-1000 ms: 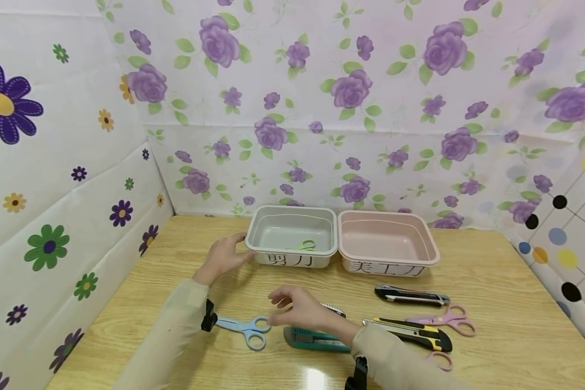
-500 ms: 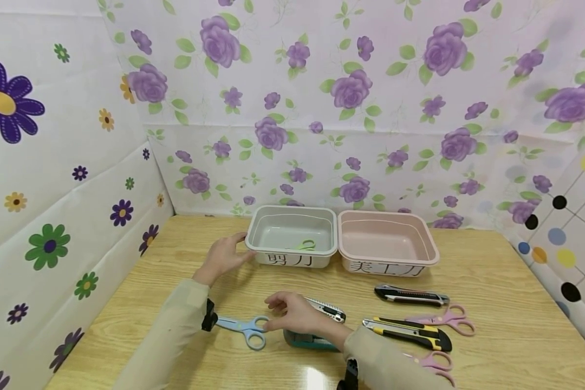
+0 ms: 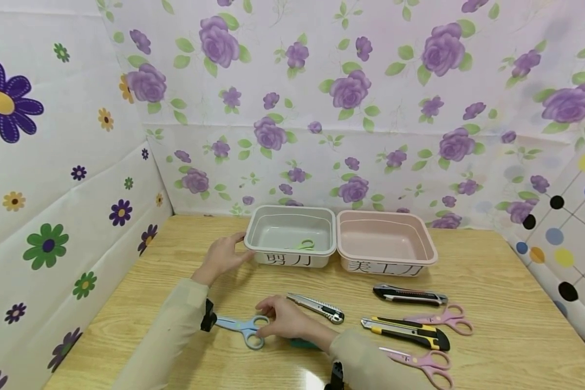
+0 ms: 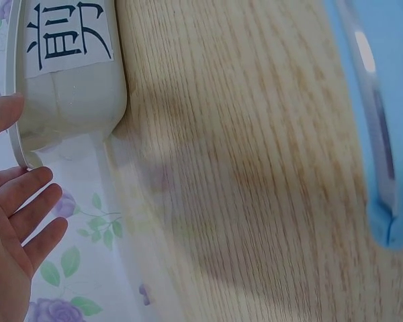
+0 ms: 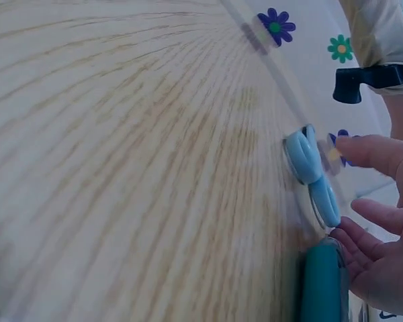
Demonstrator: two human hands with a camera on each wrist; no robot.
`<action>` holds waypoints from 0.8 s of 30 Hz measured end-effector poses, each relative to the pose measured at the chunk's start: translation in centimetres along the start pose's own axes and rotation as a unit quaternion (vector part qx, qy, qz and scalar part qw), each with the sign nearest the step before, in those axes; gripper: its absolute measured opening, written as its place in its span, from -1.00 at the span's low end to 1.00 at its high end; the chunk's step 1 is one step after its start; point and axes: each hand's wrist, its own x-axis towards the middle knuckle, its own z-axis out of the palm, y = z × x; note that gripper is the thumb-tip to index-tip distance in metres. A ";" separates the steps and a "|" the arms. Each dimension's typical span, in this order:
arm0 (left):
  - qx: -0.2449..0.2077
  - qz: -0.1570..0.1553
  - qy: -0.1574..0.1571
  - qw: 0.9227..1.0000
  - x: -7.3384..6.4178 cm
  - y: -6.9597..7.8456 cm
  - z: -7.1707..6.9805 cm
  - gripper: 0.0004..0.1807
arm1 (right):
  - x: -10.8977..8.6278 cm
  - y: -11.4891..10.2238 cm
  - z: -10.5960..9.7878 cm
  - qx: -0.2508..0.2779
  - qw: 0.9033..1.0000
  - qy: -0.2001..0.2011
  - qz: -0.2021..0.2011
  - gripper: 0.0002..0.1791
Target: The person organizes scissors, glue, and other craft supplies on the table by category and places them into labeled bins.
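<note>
My left hand (image 3: 222, 259) touches the left corner of the grey plastic basin (image 3: 292, 252), thumb at the front rim and fingers spread along the side. Inside that basin lie small green-handled scissors (image 3: 306, 245). Above the handles of light blue scissors (image 3: 242, 326) hovers my right hand (image 3: 286, 319), with thumb and fingers apart and nothing held. In the right wrist view the scissors' blue handles (image 5: 310, 171) appear beside the fingertips. A teal box cutter (image 5: 322, 285) lies under the right hand, mostly hidden in the head view.
A pink basin (image 3: 386, 260) adjoins the grey one. Nearby on the wooden table lie a silver cutter (image 3: 319, 309), a black cutter (image 3: 409, 294) and a yellow-black cutter (image 3: 409, 334). Two pairs of pink scissors, upper pink scissors (image 3: 446, 318) and lower pink scissors (image 3: 419, 362), are at the right.
My right hand has moved left and slightly down to the blue scissors' handles, uncovering the silver cutter and the lower pink scissors. My left hand stays at the grey basin.
</note>
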 end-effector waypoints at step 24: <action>-0.014 0.010 0.024 1.000 0.0 0.0 0.3 -0.40 | 0.3 -0.7 0.9 -0.116 0.993 0.016 -0.021 -0.67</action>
